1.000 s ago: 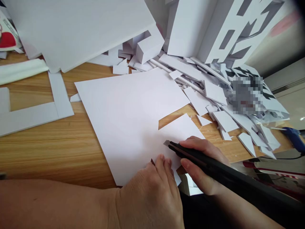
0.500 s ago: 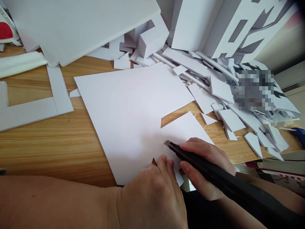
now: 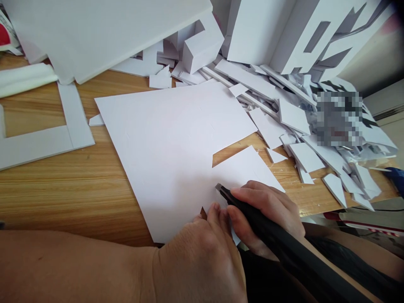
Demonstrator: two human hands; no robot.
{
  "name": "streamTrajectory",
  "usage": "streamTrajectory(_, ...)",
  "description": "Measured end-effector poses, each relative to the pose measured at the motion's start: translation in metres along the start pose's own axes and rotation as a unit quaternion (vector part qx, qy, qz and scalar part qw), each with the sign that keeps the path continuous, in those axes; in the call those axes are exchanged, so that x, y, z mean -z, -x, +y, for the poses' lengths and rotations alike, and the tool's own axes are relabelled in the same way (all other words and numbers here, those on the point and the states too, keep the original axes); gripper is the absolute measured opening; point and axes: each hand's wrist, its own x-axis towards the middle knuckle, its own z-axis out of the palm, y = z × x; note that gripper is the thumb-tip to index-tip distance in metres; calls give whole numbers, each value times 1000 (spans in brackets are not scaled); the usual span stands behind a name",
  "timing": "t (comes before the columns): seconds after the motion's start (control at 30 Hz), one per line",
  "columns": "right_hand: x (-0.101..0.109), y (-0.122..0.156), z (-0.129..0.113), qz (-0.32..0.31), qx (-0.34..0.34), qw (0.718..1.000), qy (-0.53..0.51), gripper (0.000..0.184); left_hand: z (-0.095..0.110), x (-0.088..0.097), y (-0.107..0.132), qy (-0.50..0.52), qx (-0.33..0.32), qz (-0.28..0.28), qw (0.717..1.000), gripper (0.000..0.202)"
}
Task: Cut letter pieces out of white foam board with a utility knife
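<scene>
A large white foam sheet (image 3: pixel 170 143) lies flat on the wooden table (image 3: pixel 63 189), with a notch cut out of its right edge. My left hand (image 3: pixel 202 256) rests on the sheet's near edge, fingers together and pressing down flat. My right hand (image 3: pixel 265 214) is closed round a long black utility knife (image 3: pixel 271 235). The knife's blade tip touches the sheet just beyond my left fingertips.
A heap of white foam offcuts (image 3: pixel 296 139) covers the table's right side. Big white boards (image 3: pixel 104 33) and cut-out letter shapes (image 3: pixel 315 38) lean at the back. An L-shaped white strip (image 3: pixel 47 139) lies at left. A blue tool (image 3: pixel 396 174) sits at the right edge.
My right hand and the knife have slid a little left, closer to my left fingertips. The left hand stays pressed on the sheet.
</scene>
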Motion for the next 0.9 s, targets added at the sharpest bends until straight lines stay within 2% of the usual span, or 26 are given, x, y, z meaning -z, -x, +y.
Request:
streamTrajectory(0.1, 2, -2, 0, -15, 10, 1000, 3, 29, -4, 7, -5, -89, -34, 48, 994, 31)
streamTrajectory(0.3, 7, 0, -1, -31, 24, 999, -16, 29, -4, 25, -10, -89, -36, -60, 994, 40)
streamTrajectory(0.4, 8, 4, -2, -24, 25, 999, -13, 32, -4, 27, -8, -105, -31, -47, 993, 38)
streamTrajectory(0.6, 14, 9, -3, -35, 8, 999, -23, 37, -7, 24, -8, -135, -64, -37, 988, 35)
streamTrajectory(0.9, 22, 15, -5, -50, 7, 999, 6, 33, -6, 25, -6, -159, -73, -25, 984, 33)
